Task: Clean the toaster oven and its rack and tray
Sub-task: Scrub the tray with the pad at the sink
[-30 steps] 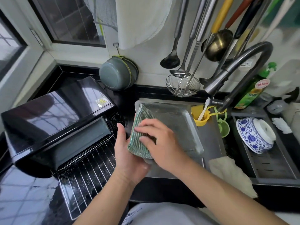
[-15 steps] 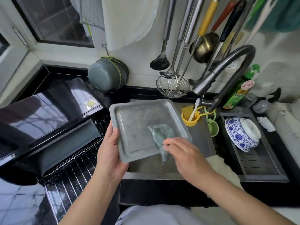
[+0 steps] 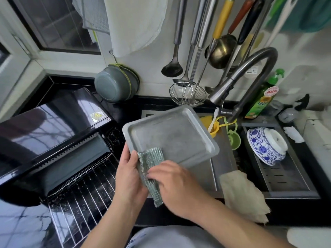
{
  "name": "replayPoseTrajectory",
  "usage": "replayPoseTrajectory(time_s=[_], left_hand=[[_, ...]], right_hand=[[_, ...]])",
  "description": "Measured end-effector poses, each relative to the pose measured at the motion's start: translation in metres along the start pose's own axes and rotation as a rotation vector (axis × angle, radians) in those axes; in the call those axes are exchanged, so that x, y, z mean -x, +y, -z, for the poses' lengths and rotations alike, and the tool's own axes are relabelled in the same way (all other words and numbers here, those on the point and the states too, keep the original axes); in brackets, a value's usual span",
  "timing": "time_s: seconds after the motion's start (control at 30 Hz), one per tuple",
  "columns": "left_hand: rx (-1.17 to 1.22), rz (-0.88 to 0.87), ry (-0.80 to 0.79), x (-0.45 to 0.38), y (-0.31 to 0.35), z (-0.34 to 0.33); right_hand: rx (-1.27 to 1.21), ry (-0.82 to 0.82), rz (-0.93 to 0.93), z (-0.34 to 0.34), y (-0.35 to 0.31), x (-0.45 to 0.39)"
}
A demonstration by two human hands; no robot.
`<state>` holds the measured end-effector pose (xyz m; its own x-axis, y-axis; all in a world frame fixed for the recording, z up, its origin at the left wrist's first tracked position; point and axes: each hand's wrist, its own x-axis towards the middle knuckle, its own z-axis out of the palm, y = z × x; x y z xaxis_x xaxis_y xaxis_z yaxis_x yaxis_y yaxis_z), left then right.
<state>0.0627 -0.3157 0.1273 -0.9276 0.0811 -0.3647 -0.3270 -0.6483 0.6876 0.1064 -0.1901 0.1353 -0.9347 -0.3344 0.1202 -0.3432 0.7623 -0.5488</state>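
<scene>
A person holds a grey metal tray [image 3: 172, 136] tilted over the sink [image 3: 215, 169], just in front of the curved faucet [image 3: 250, 76]. The left hand [image 3: 128, 176] grips the tray's near-left edge, fingers curled under it and thumb lying on the rim. The right hand [image 3: 172, 183] presses a green scouring cloth [image 3: 150, 167] against the tray's near corner, fingers bent over the cloth, whose lower end hangs below the tray. Left of the sink sits the black toaster oven [image 3: 53, 126], its door open, with the wire rack [image 3: 84, 194] lying on the door. Right of the faucet, a blue-and-white bowl [image 3: 265, 145] rests in a drain basket, and a beige rag [image 3: 243, 192] drapes over the sink's front edge.
</scene>
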Motion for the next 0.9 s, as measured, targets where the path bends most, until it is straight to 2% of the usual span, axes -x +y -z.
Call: replayPoseTrajectory(time_s=[0.07, 0.13, 0.23, 0.37, 0.43, 0.53, 0.6, 0.73, 0.83, 0.9], left_hand=[[-0.008, -0.033, -0.009, 0.002, 0.005, 0.004], [-0.046, -0.073, 0.001, 0.003, 0.014, 0.011], [-0.090, -0.052, -0.003, 0.002, 0.020, 0.020], [-0.164, -0.001, -0.052, 0.001, 0.022, 0.022], [-0.212, 0.040, -0.089, 0.003, 0.024, 0.022], [-0.217, 0.091, -0.139, 0.008, 0.023, 0.021], [-0.212, 0.055, -0.141, 0.008, 0.025, 0.018], [-0.174, -0.010, -0.092, 0.004, 0.029, 0.021], [-0.171, 0.021, -0.107, 0.002, 0.034, 0.031], [-0.211, 0.073, -0.160, 0.002, 0.036, 0.033]], right_hand=[[0.044, 0.028, -0.066, 0.013, 0.014, -0.001], [0.218, 0.026, -0.218, 0.031, 0.040, 0.003], [0.347, 0.033, -0.353, 0.047, 0.070, 0.002], [0.433, 0.269, -0.382, 0.042, 0.081, -0.013], [0.388, 0.384, -0.462, 0.049, 0.091, -0.026], [0.122, 0.503, -0.618, 0.071, 0.112, -0.056], [0.027, 0.512, -0.633, 0.081, 0.118, -0.070], [0.086, 0.493, -0.603, 0.068, 0.099, -0.050], [0.021, 0.445, -0.662, 0.053, 0.091, -0.026], [-0.011, 0.517, -0.679, 0.060, 0.099, -0.032]])
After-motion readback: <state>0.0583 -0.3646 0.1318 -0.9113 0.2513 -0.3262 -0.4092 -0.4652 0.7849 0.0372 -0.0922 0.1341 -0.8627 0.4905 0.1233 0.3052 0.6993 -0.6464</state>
